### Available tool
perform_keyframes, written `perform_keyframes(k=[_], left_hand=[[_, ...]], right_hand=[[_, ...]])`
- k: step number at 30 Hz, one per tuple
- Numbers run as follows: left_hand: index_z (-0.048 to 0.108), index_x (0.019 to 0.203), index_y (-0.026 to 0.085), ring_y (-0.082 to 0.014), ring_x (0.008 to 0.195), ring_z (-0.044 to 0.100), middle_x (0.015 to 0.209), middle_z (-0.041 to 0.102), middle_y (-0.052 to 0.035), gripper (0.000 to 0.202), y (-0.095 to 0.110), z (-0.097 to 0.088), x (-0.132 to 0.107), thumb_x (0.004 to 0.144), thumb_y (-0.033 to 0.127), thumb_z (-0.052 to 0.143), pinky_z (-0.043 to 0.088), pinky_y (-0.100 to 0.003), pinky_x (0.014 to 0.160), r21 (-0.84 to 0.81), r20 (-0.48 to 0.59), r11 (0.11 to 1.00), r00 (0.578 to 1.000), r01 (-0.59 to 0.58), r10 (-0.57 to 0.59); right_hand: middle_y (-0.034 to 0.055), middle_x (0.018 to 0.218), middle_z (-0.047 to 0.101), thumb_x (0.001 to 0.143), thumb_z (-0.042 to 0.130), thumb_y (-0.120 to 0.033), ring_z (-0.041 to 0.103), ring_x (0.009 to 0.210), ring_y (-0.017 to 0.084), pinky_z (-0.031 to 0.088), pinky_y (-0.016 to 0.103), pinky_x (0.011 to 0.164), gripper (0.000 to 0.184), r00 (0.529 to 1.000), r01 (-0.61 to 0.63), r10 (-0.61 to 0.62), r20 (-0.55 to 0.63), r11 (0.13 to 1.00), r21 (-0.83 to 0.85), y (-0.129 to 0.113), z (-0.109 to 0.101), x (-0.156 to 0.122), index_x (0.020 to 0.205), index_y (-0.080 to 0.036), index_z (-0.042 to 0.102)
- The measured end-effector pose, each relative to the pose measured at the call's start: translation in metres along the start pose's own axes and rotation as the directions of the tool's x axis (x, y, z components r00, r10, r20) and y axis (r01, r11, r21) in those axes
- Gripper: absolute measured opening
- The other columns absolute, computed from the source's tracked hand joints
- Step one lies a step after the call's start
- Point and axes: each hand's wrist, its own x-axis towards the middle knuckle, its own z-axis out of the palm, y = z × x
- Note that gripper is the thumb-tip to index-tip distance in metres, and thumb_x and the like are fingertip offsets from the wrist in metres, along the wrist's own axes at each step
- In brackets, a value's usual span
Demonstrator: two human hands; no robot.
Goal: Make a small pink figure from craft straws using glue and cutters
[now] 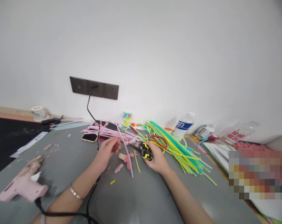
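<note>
Glue gun (24, 188) near the bench's (131, 205) left edge — sticks (106, 132) over phones (89, 137) near the far edge, bottle (184, 125) by its right corner.

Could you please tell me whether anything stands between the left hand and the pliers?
Yes: in this view, a long pink pipe cleaner slants across the gap between the left hand and the black-and-yellow pliers in the right hand. Whether it touches the pliers is unclear.

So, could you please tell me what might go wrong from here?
The black cord, running across the left forearm, might snag and drag the glue gun. The right hand holds pliers close to the left hand, so a slip could perhaps nip its fingers.
</note>
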Motion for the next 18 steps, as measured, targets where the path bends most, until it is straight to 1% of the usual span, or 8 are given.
perform_keyframes(k=[6,11,18], left_hand=[[0.059,0.06,0.017,-0.0108,0.054,0.045,0.057,0.054,0.0008,0.034,0.0017,0.0018,-0.0016,0.071,0.047,0.068,0.033,-0.023,0.052,0.016,0.014,1.0,1.0,-0.001,0.001],[0.059,0.059,0.016,-0.01,0.053,0.044,0.058,0.055,0.0004,0.034,0.0029,0.003,-0.0026,0.07,0.047,0.069,0.033,-0.022,0.052,0.011,0.011,1.0,1.0,0.007,-0.007],[0.06,0.06,0.017,-0.0104,0.052,0.044,0.057,0.055,0.0009,0.033,0.002,0.0028,-0.0021,0.07,0.047,0.069,0.033,-0.023,0.052,0.014,0.009,1.0,1.0,0.015,-0.015]], right_hand=[[0.0087,0.098,0.066,0.07,0.058,-0.015,0.065,0.09,0.025,0.052,0.036,0.079,0.038,1.0,0.002,-0.002,0.018,1.0,-0.001,0.0005,-0.0002,-0.0003,0.107,-0.021,0.053],[0.0102,0.103,0.066,0.067,0.057,-0.013,0.064,0.095,0.027,0.051,0.038,0.083,0.045,1.0,0.018,-0.018,0.017,1.0,-0.013,0.0014,0.0005,-0.0015,0.111,-0.021,0.052],[0.0102,0.105,0.066,0.066,0.057,-0.013,0.064,0.097,0.027,0.051,0.038,0.084,0.047,1.0,0.023,-0.023,0.017,0.999,-0.027,0.0033,0.0011,-0.0022,0.112,-0.021,0.052]])
